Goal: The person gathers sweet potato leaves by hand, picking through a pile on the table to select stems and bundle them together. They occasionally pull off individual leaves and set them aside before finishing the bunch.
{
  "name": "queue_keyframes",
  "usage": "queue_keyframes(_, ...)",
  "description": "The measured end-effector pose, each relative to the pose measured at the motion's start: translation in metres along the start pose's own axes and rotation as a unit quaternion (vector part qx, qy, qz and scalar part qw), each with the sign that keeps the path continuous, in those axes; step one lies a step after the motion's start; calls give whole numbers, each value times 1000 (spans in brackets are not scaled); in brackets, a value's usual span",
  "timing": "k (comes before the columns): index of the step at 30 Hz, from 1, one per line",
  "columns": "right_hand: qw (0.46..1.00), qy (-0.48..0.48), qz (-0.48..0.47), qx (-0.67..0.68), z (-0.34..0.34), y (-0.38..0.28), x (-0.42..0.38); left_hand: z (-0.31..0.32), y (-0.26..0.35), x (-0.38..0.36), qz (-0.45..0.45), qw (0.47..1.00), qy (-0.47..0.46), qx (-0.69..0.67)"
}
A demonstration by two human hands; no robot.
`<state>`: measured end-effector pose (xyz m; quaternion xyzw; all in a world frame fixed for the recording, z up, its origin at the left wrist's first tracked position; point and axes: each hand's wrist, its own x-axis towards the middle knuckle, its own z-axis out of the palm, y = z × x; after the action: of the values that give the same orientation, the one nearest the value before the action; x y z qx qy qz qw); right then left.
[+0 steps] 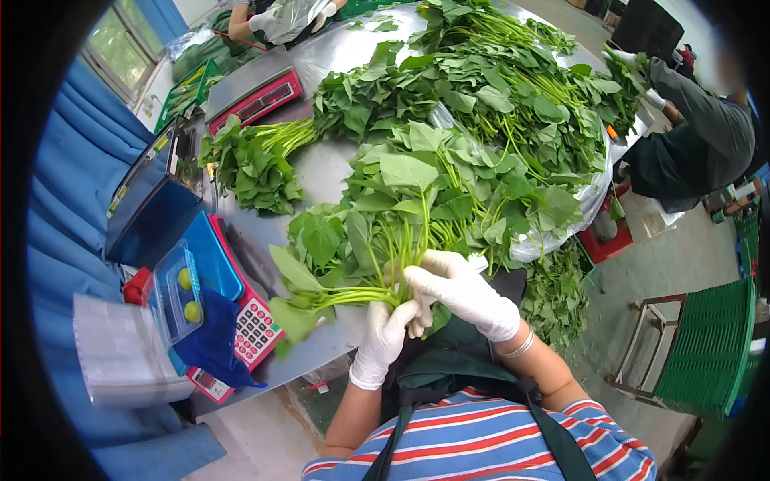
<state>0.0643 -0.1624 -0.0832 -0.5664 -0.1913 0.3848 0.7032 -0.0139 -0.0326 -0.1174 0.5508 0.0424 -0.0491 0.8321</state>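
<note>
My left hand (387, 341), in a white glove, is closed around the lower stems of a small bunch of leafy greens (349, 295). Its long pale stems fan out to the left and upward, with broad green leaves at their ends. My right hand (464, 293), gloved as well, meets the left one at the stems, its thumb and fingers pinched together on them. A large heap of the same greens (481, 172) lies just beyond my hands, partly on clear plastic. The stem ends inside my fingers are hidden.
Left on the metal table stand a red scale (255, 329) with a keypad, a clear plastic box (178, 293), and a blue cloth (212, 341). A separate bunch (257, 164) lies near another red scale (257, 100). Co-workers (694, 132) handle greens and plastic. Green crates (706, 345) stand right.
</note>
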Motion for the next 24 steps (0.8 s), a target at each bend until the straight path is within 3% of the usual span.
queue_keyframes(2,998,50,39,-14,3,-4,-5,0,-1,2,-23,996,-4,91)
queue_keyframes(4,997,60,49,-18,4,-8,-6,-1,-6,2,-30,996,-18,87)
queue_keyframes(7,996,-63,62,8,-5,-11,-6,-5,-6,2,-26,994,-106,-8)
queue_keyframes(11,996,-27,75,40,0,-14,-11,-7,-10,10,-24,986,-166,-14)
queue_keyframes(12,996,-29,74,40,0,-9,-9,1,-11,13,95,991,-43,81)
queue_keyframes(13,999,0,36,34,0,1,-6,5,-11,16,212,959,81,172)
queue_keyframes(14,999,29,-3,28,1,5,-4,7,-6,15,214,958,82,173)
queue_keyframes(16,999,45,-4,-1,4,4,-5,12,6,11,75,984,61,149)
queue_keyframes(18,981,122,-137,-63,11,6,2,9,-6,12,127,962,91,222)
queue_keyframes(19,990,127,-59,4,12,-1,-6,11,-8,12,148,944,154,253)
queue_keyframes(20,990,124,-59,2,11,-3,-7,14,-6,12,168,919,218,282)
queue_keyframes(22,987,124,-86,-57,8,-6,-10,17,11,7,151,930,205,264)
queue_keyframes(23,971,123,-85,-186,2,-3,-11,8,7,8,155,943,168,242)
queue_keyframes(24,971,122,-84,-186,-2,-2,-13,-1,4,8,158,954,130,219)
